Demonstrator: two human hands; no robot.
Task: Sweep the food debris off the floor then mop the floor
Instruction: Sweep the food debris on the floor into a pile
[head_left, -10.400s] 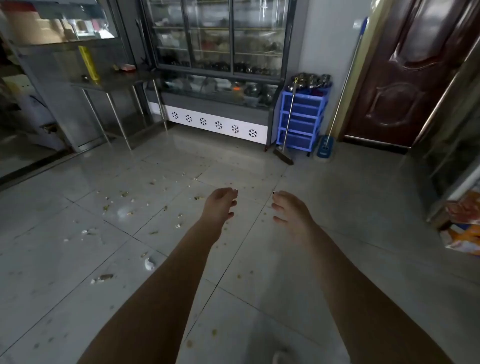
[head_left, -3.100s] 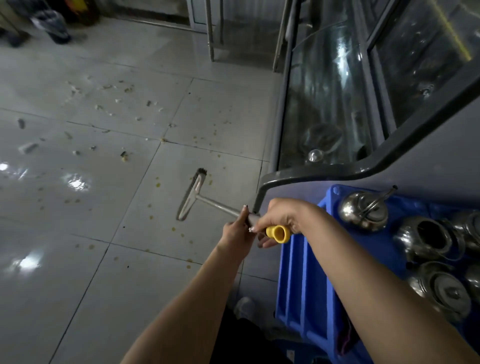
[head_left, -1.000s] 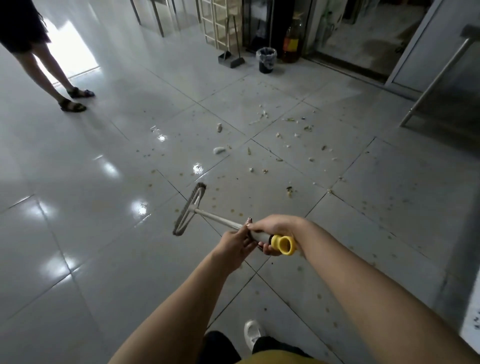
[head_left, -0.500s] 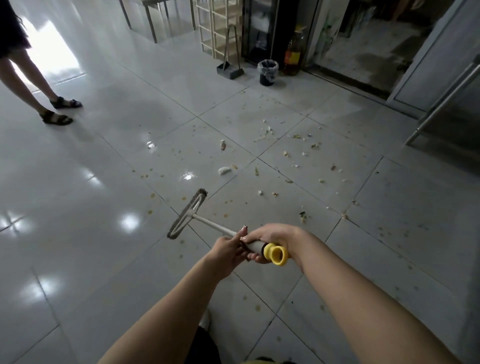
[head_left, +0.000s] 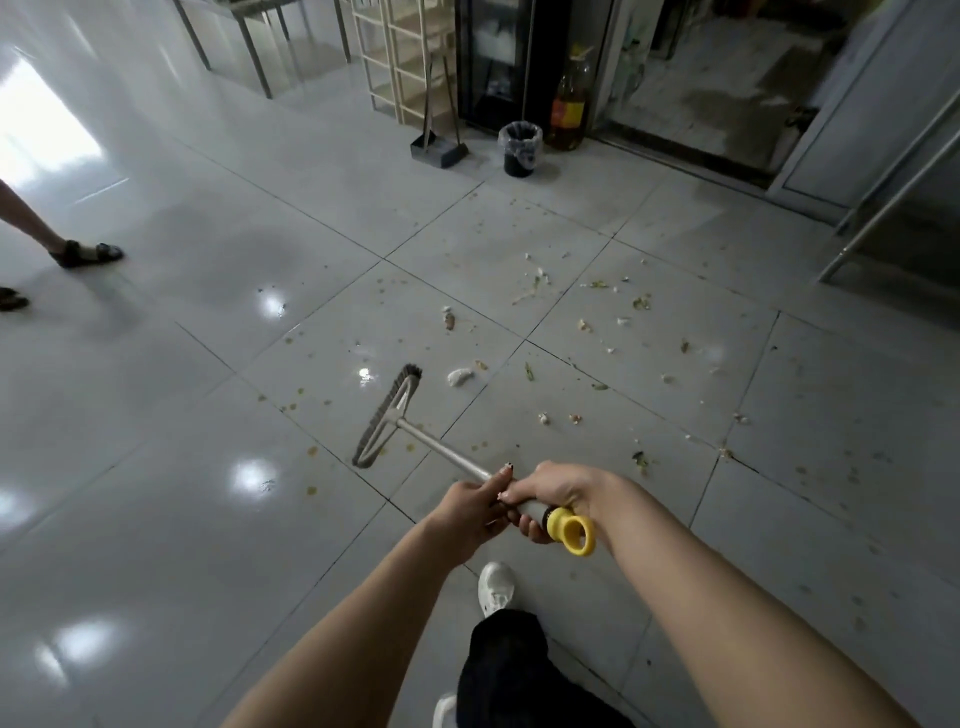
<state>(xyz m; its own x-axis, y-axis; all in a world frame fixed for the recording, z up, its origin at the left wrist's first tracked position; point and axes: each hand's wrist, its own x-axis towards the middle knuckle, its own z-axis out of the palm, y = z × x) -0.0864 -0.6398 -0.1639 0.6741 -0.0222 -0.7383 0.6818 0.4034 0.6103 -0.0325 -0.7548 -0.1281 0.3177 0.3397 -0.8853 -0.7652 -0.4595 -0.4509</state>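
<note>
Broom: a metal-shafted broom (head_left: 447, 451) held out in front of the person, with its brush head (head_left: 387, 415) at the far left end and a yellow cap (head_left: 574, 531) at the near right end.
Long axis: the shaft runs from near right to far left. The brush head lies across it, low over the floor (head_left: 208, 519); I cannot tell whether the bristles touch.
Food debris: the food debris (head_left: 582, 325) is scattered to the right of the brush head and farther off, over several tiles. A white lump (head_left: 460, 376) lies just beside the head's far tip.
Nearer hand: the left hand (head_left: 470, 512) sits farther down the shaft, towards the brush. The right hand (head_left: 558, 491) is just behind it, next to the cap. The two hands touch.
Left grip: fingers curled round the shaft, with the thumb lying along the top.
Right grip: closed over the shaft from above, fingers wrapped under it.
Coming move: probably a swing of the head to the right and away, to get behind the scraps and gather them. The head is on the clean side of the mess.
Collection point: a dustpan (head_left: 439, 150) and a lined bin (head_left: 519, 148) stand at the far wall, well apart from the mess.
Progress: early. The scraps are not yet gathered, and the mopping has not begun.
</note>
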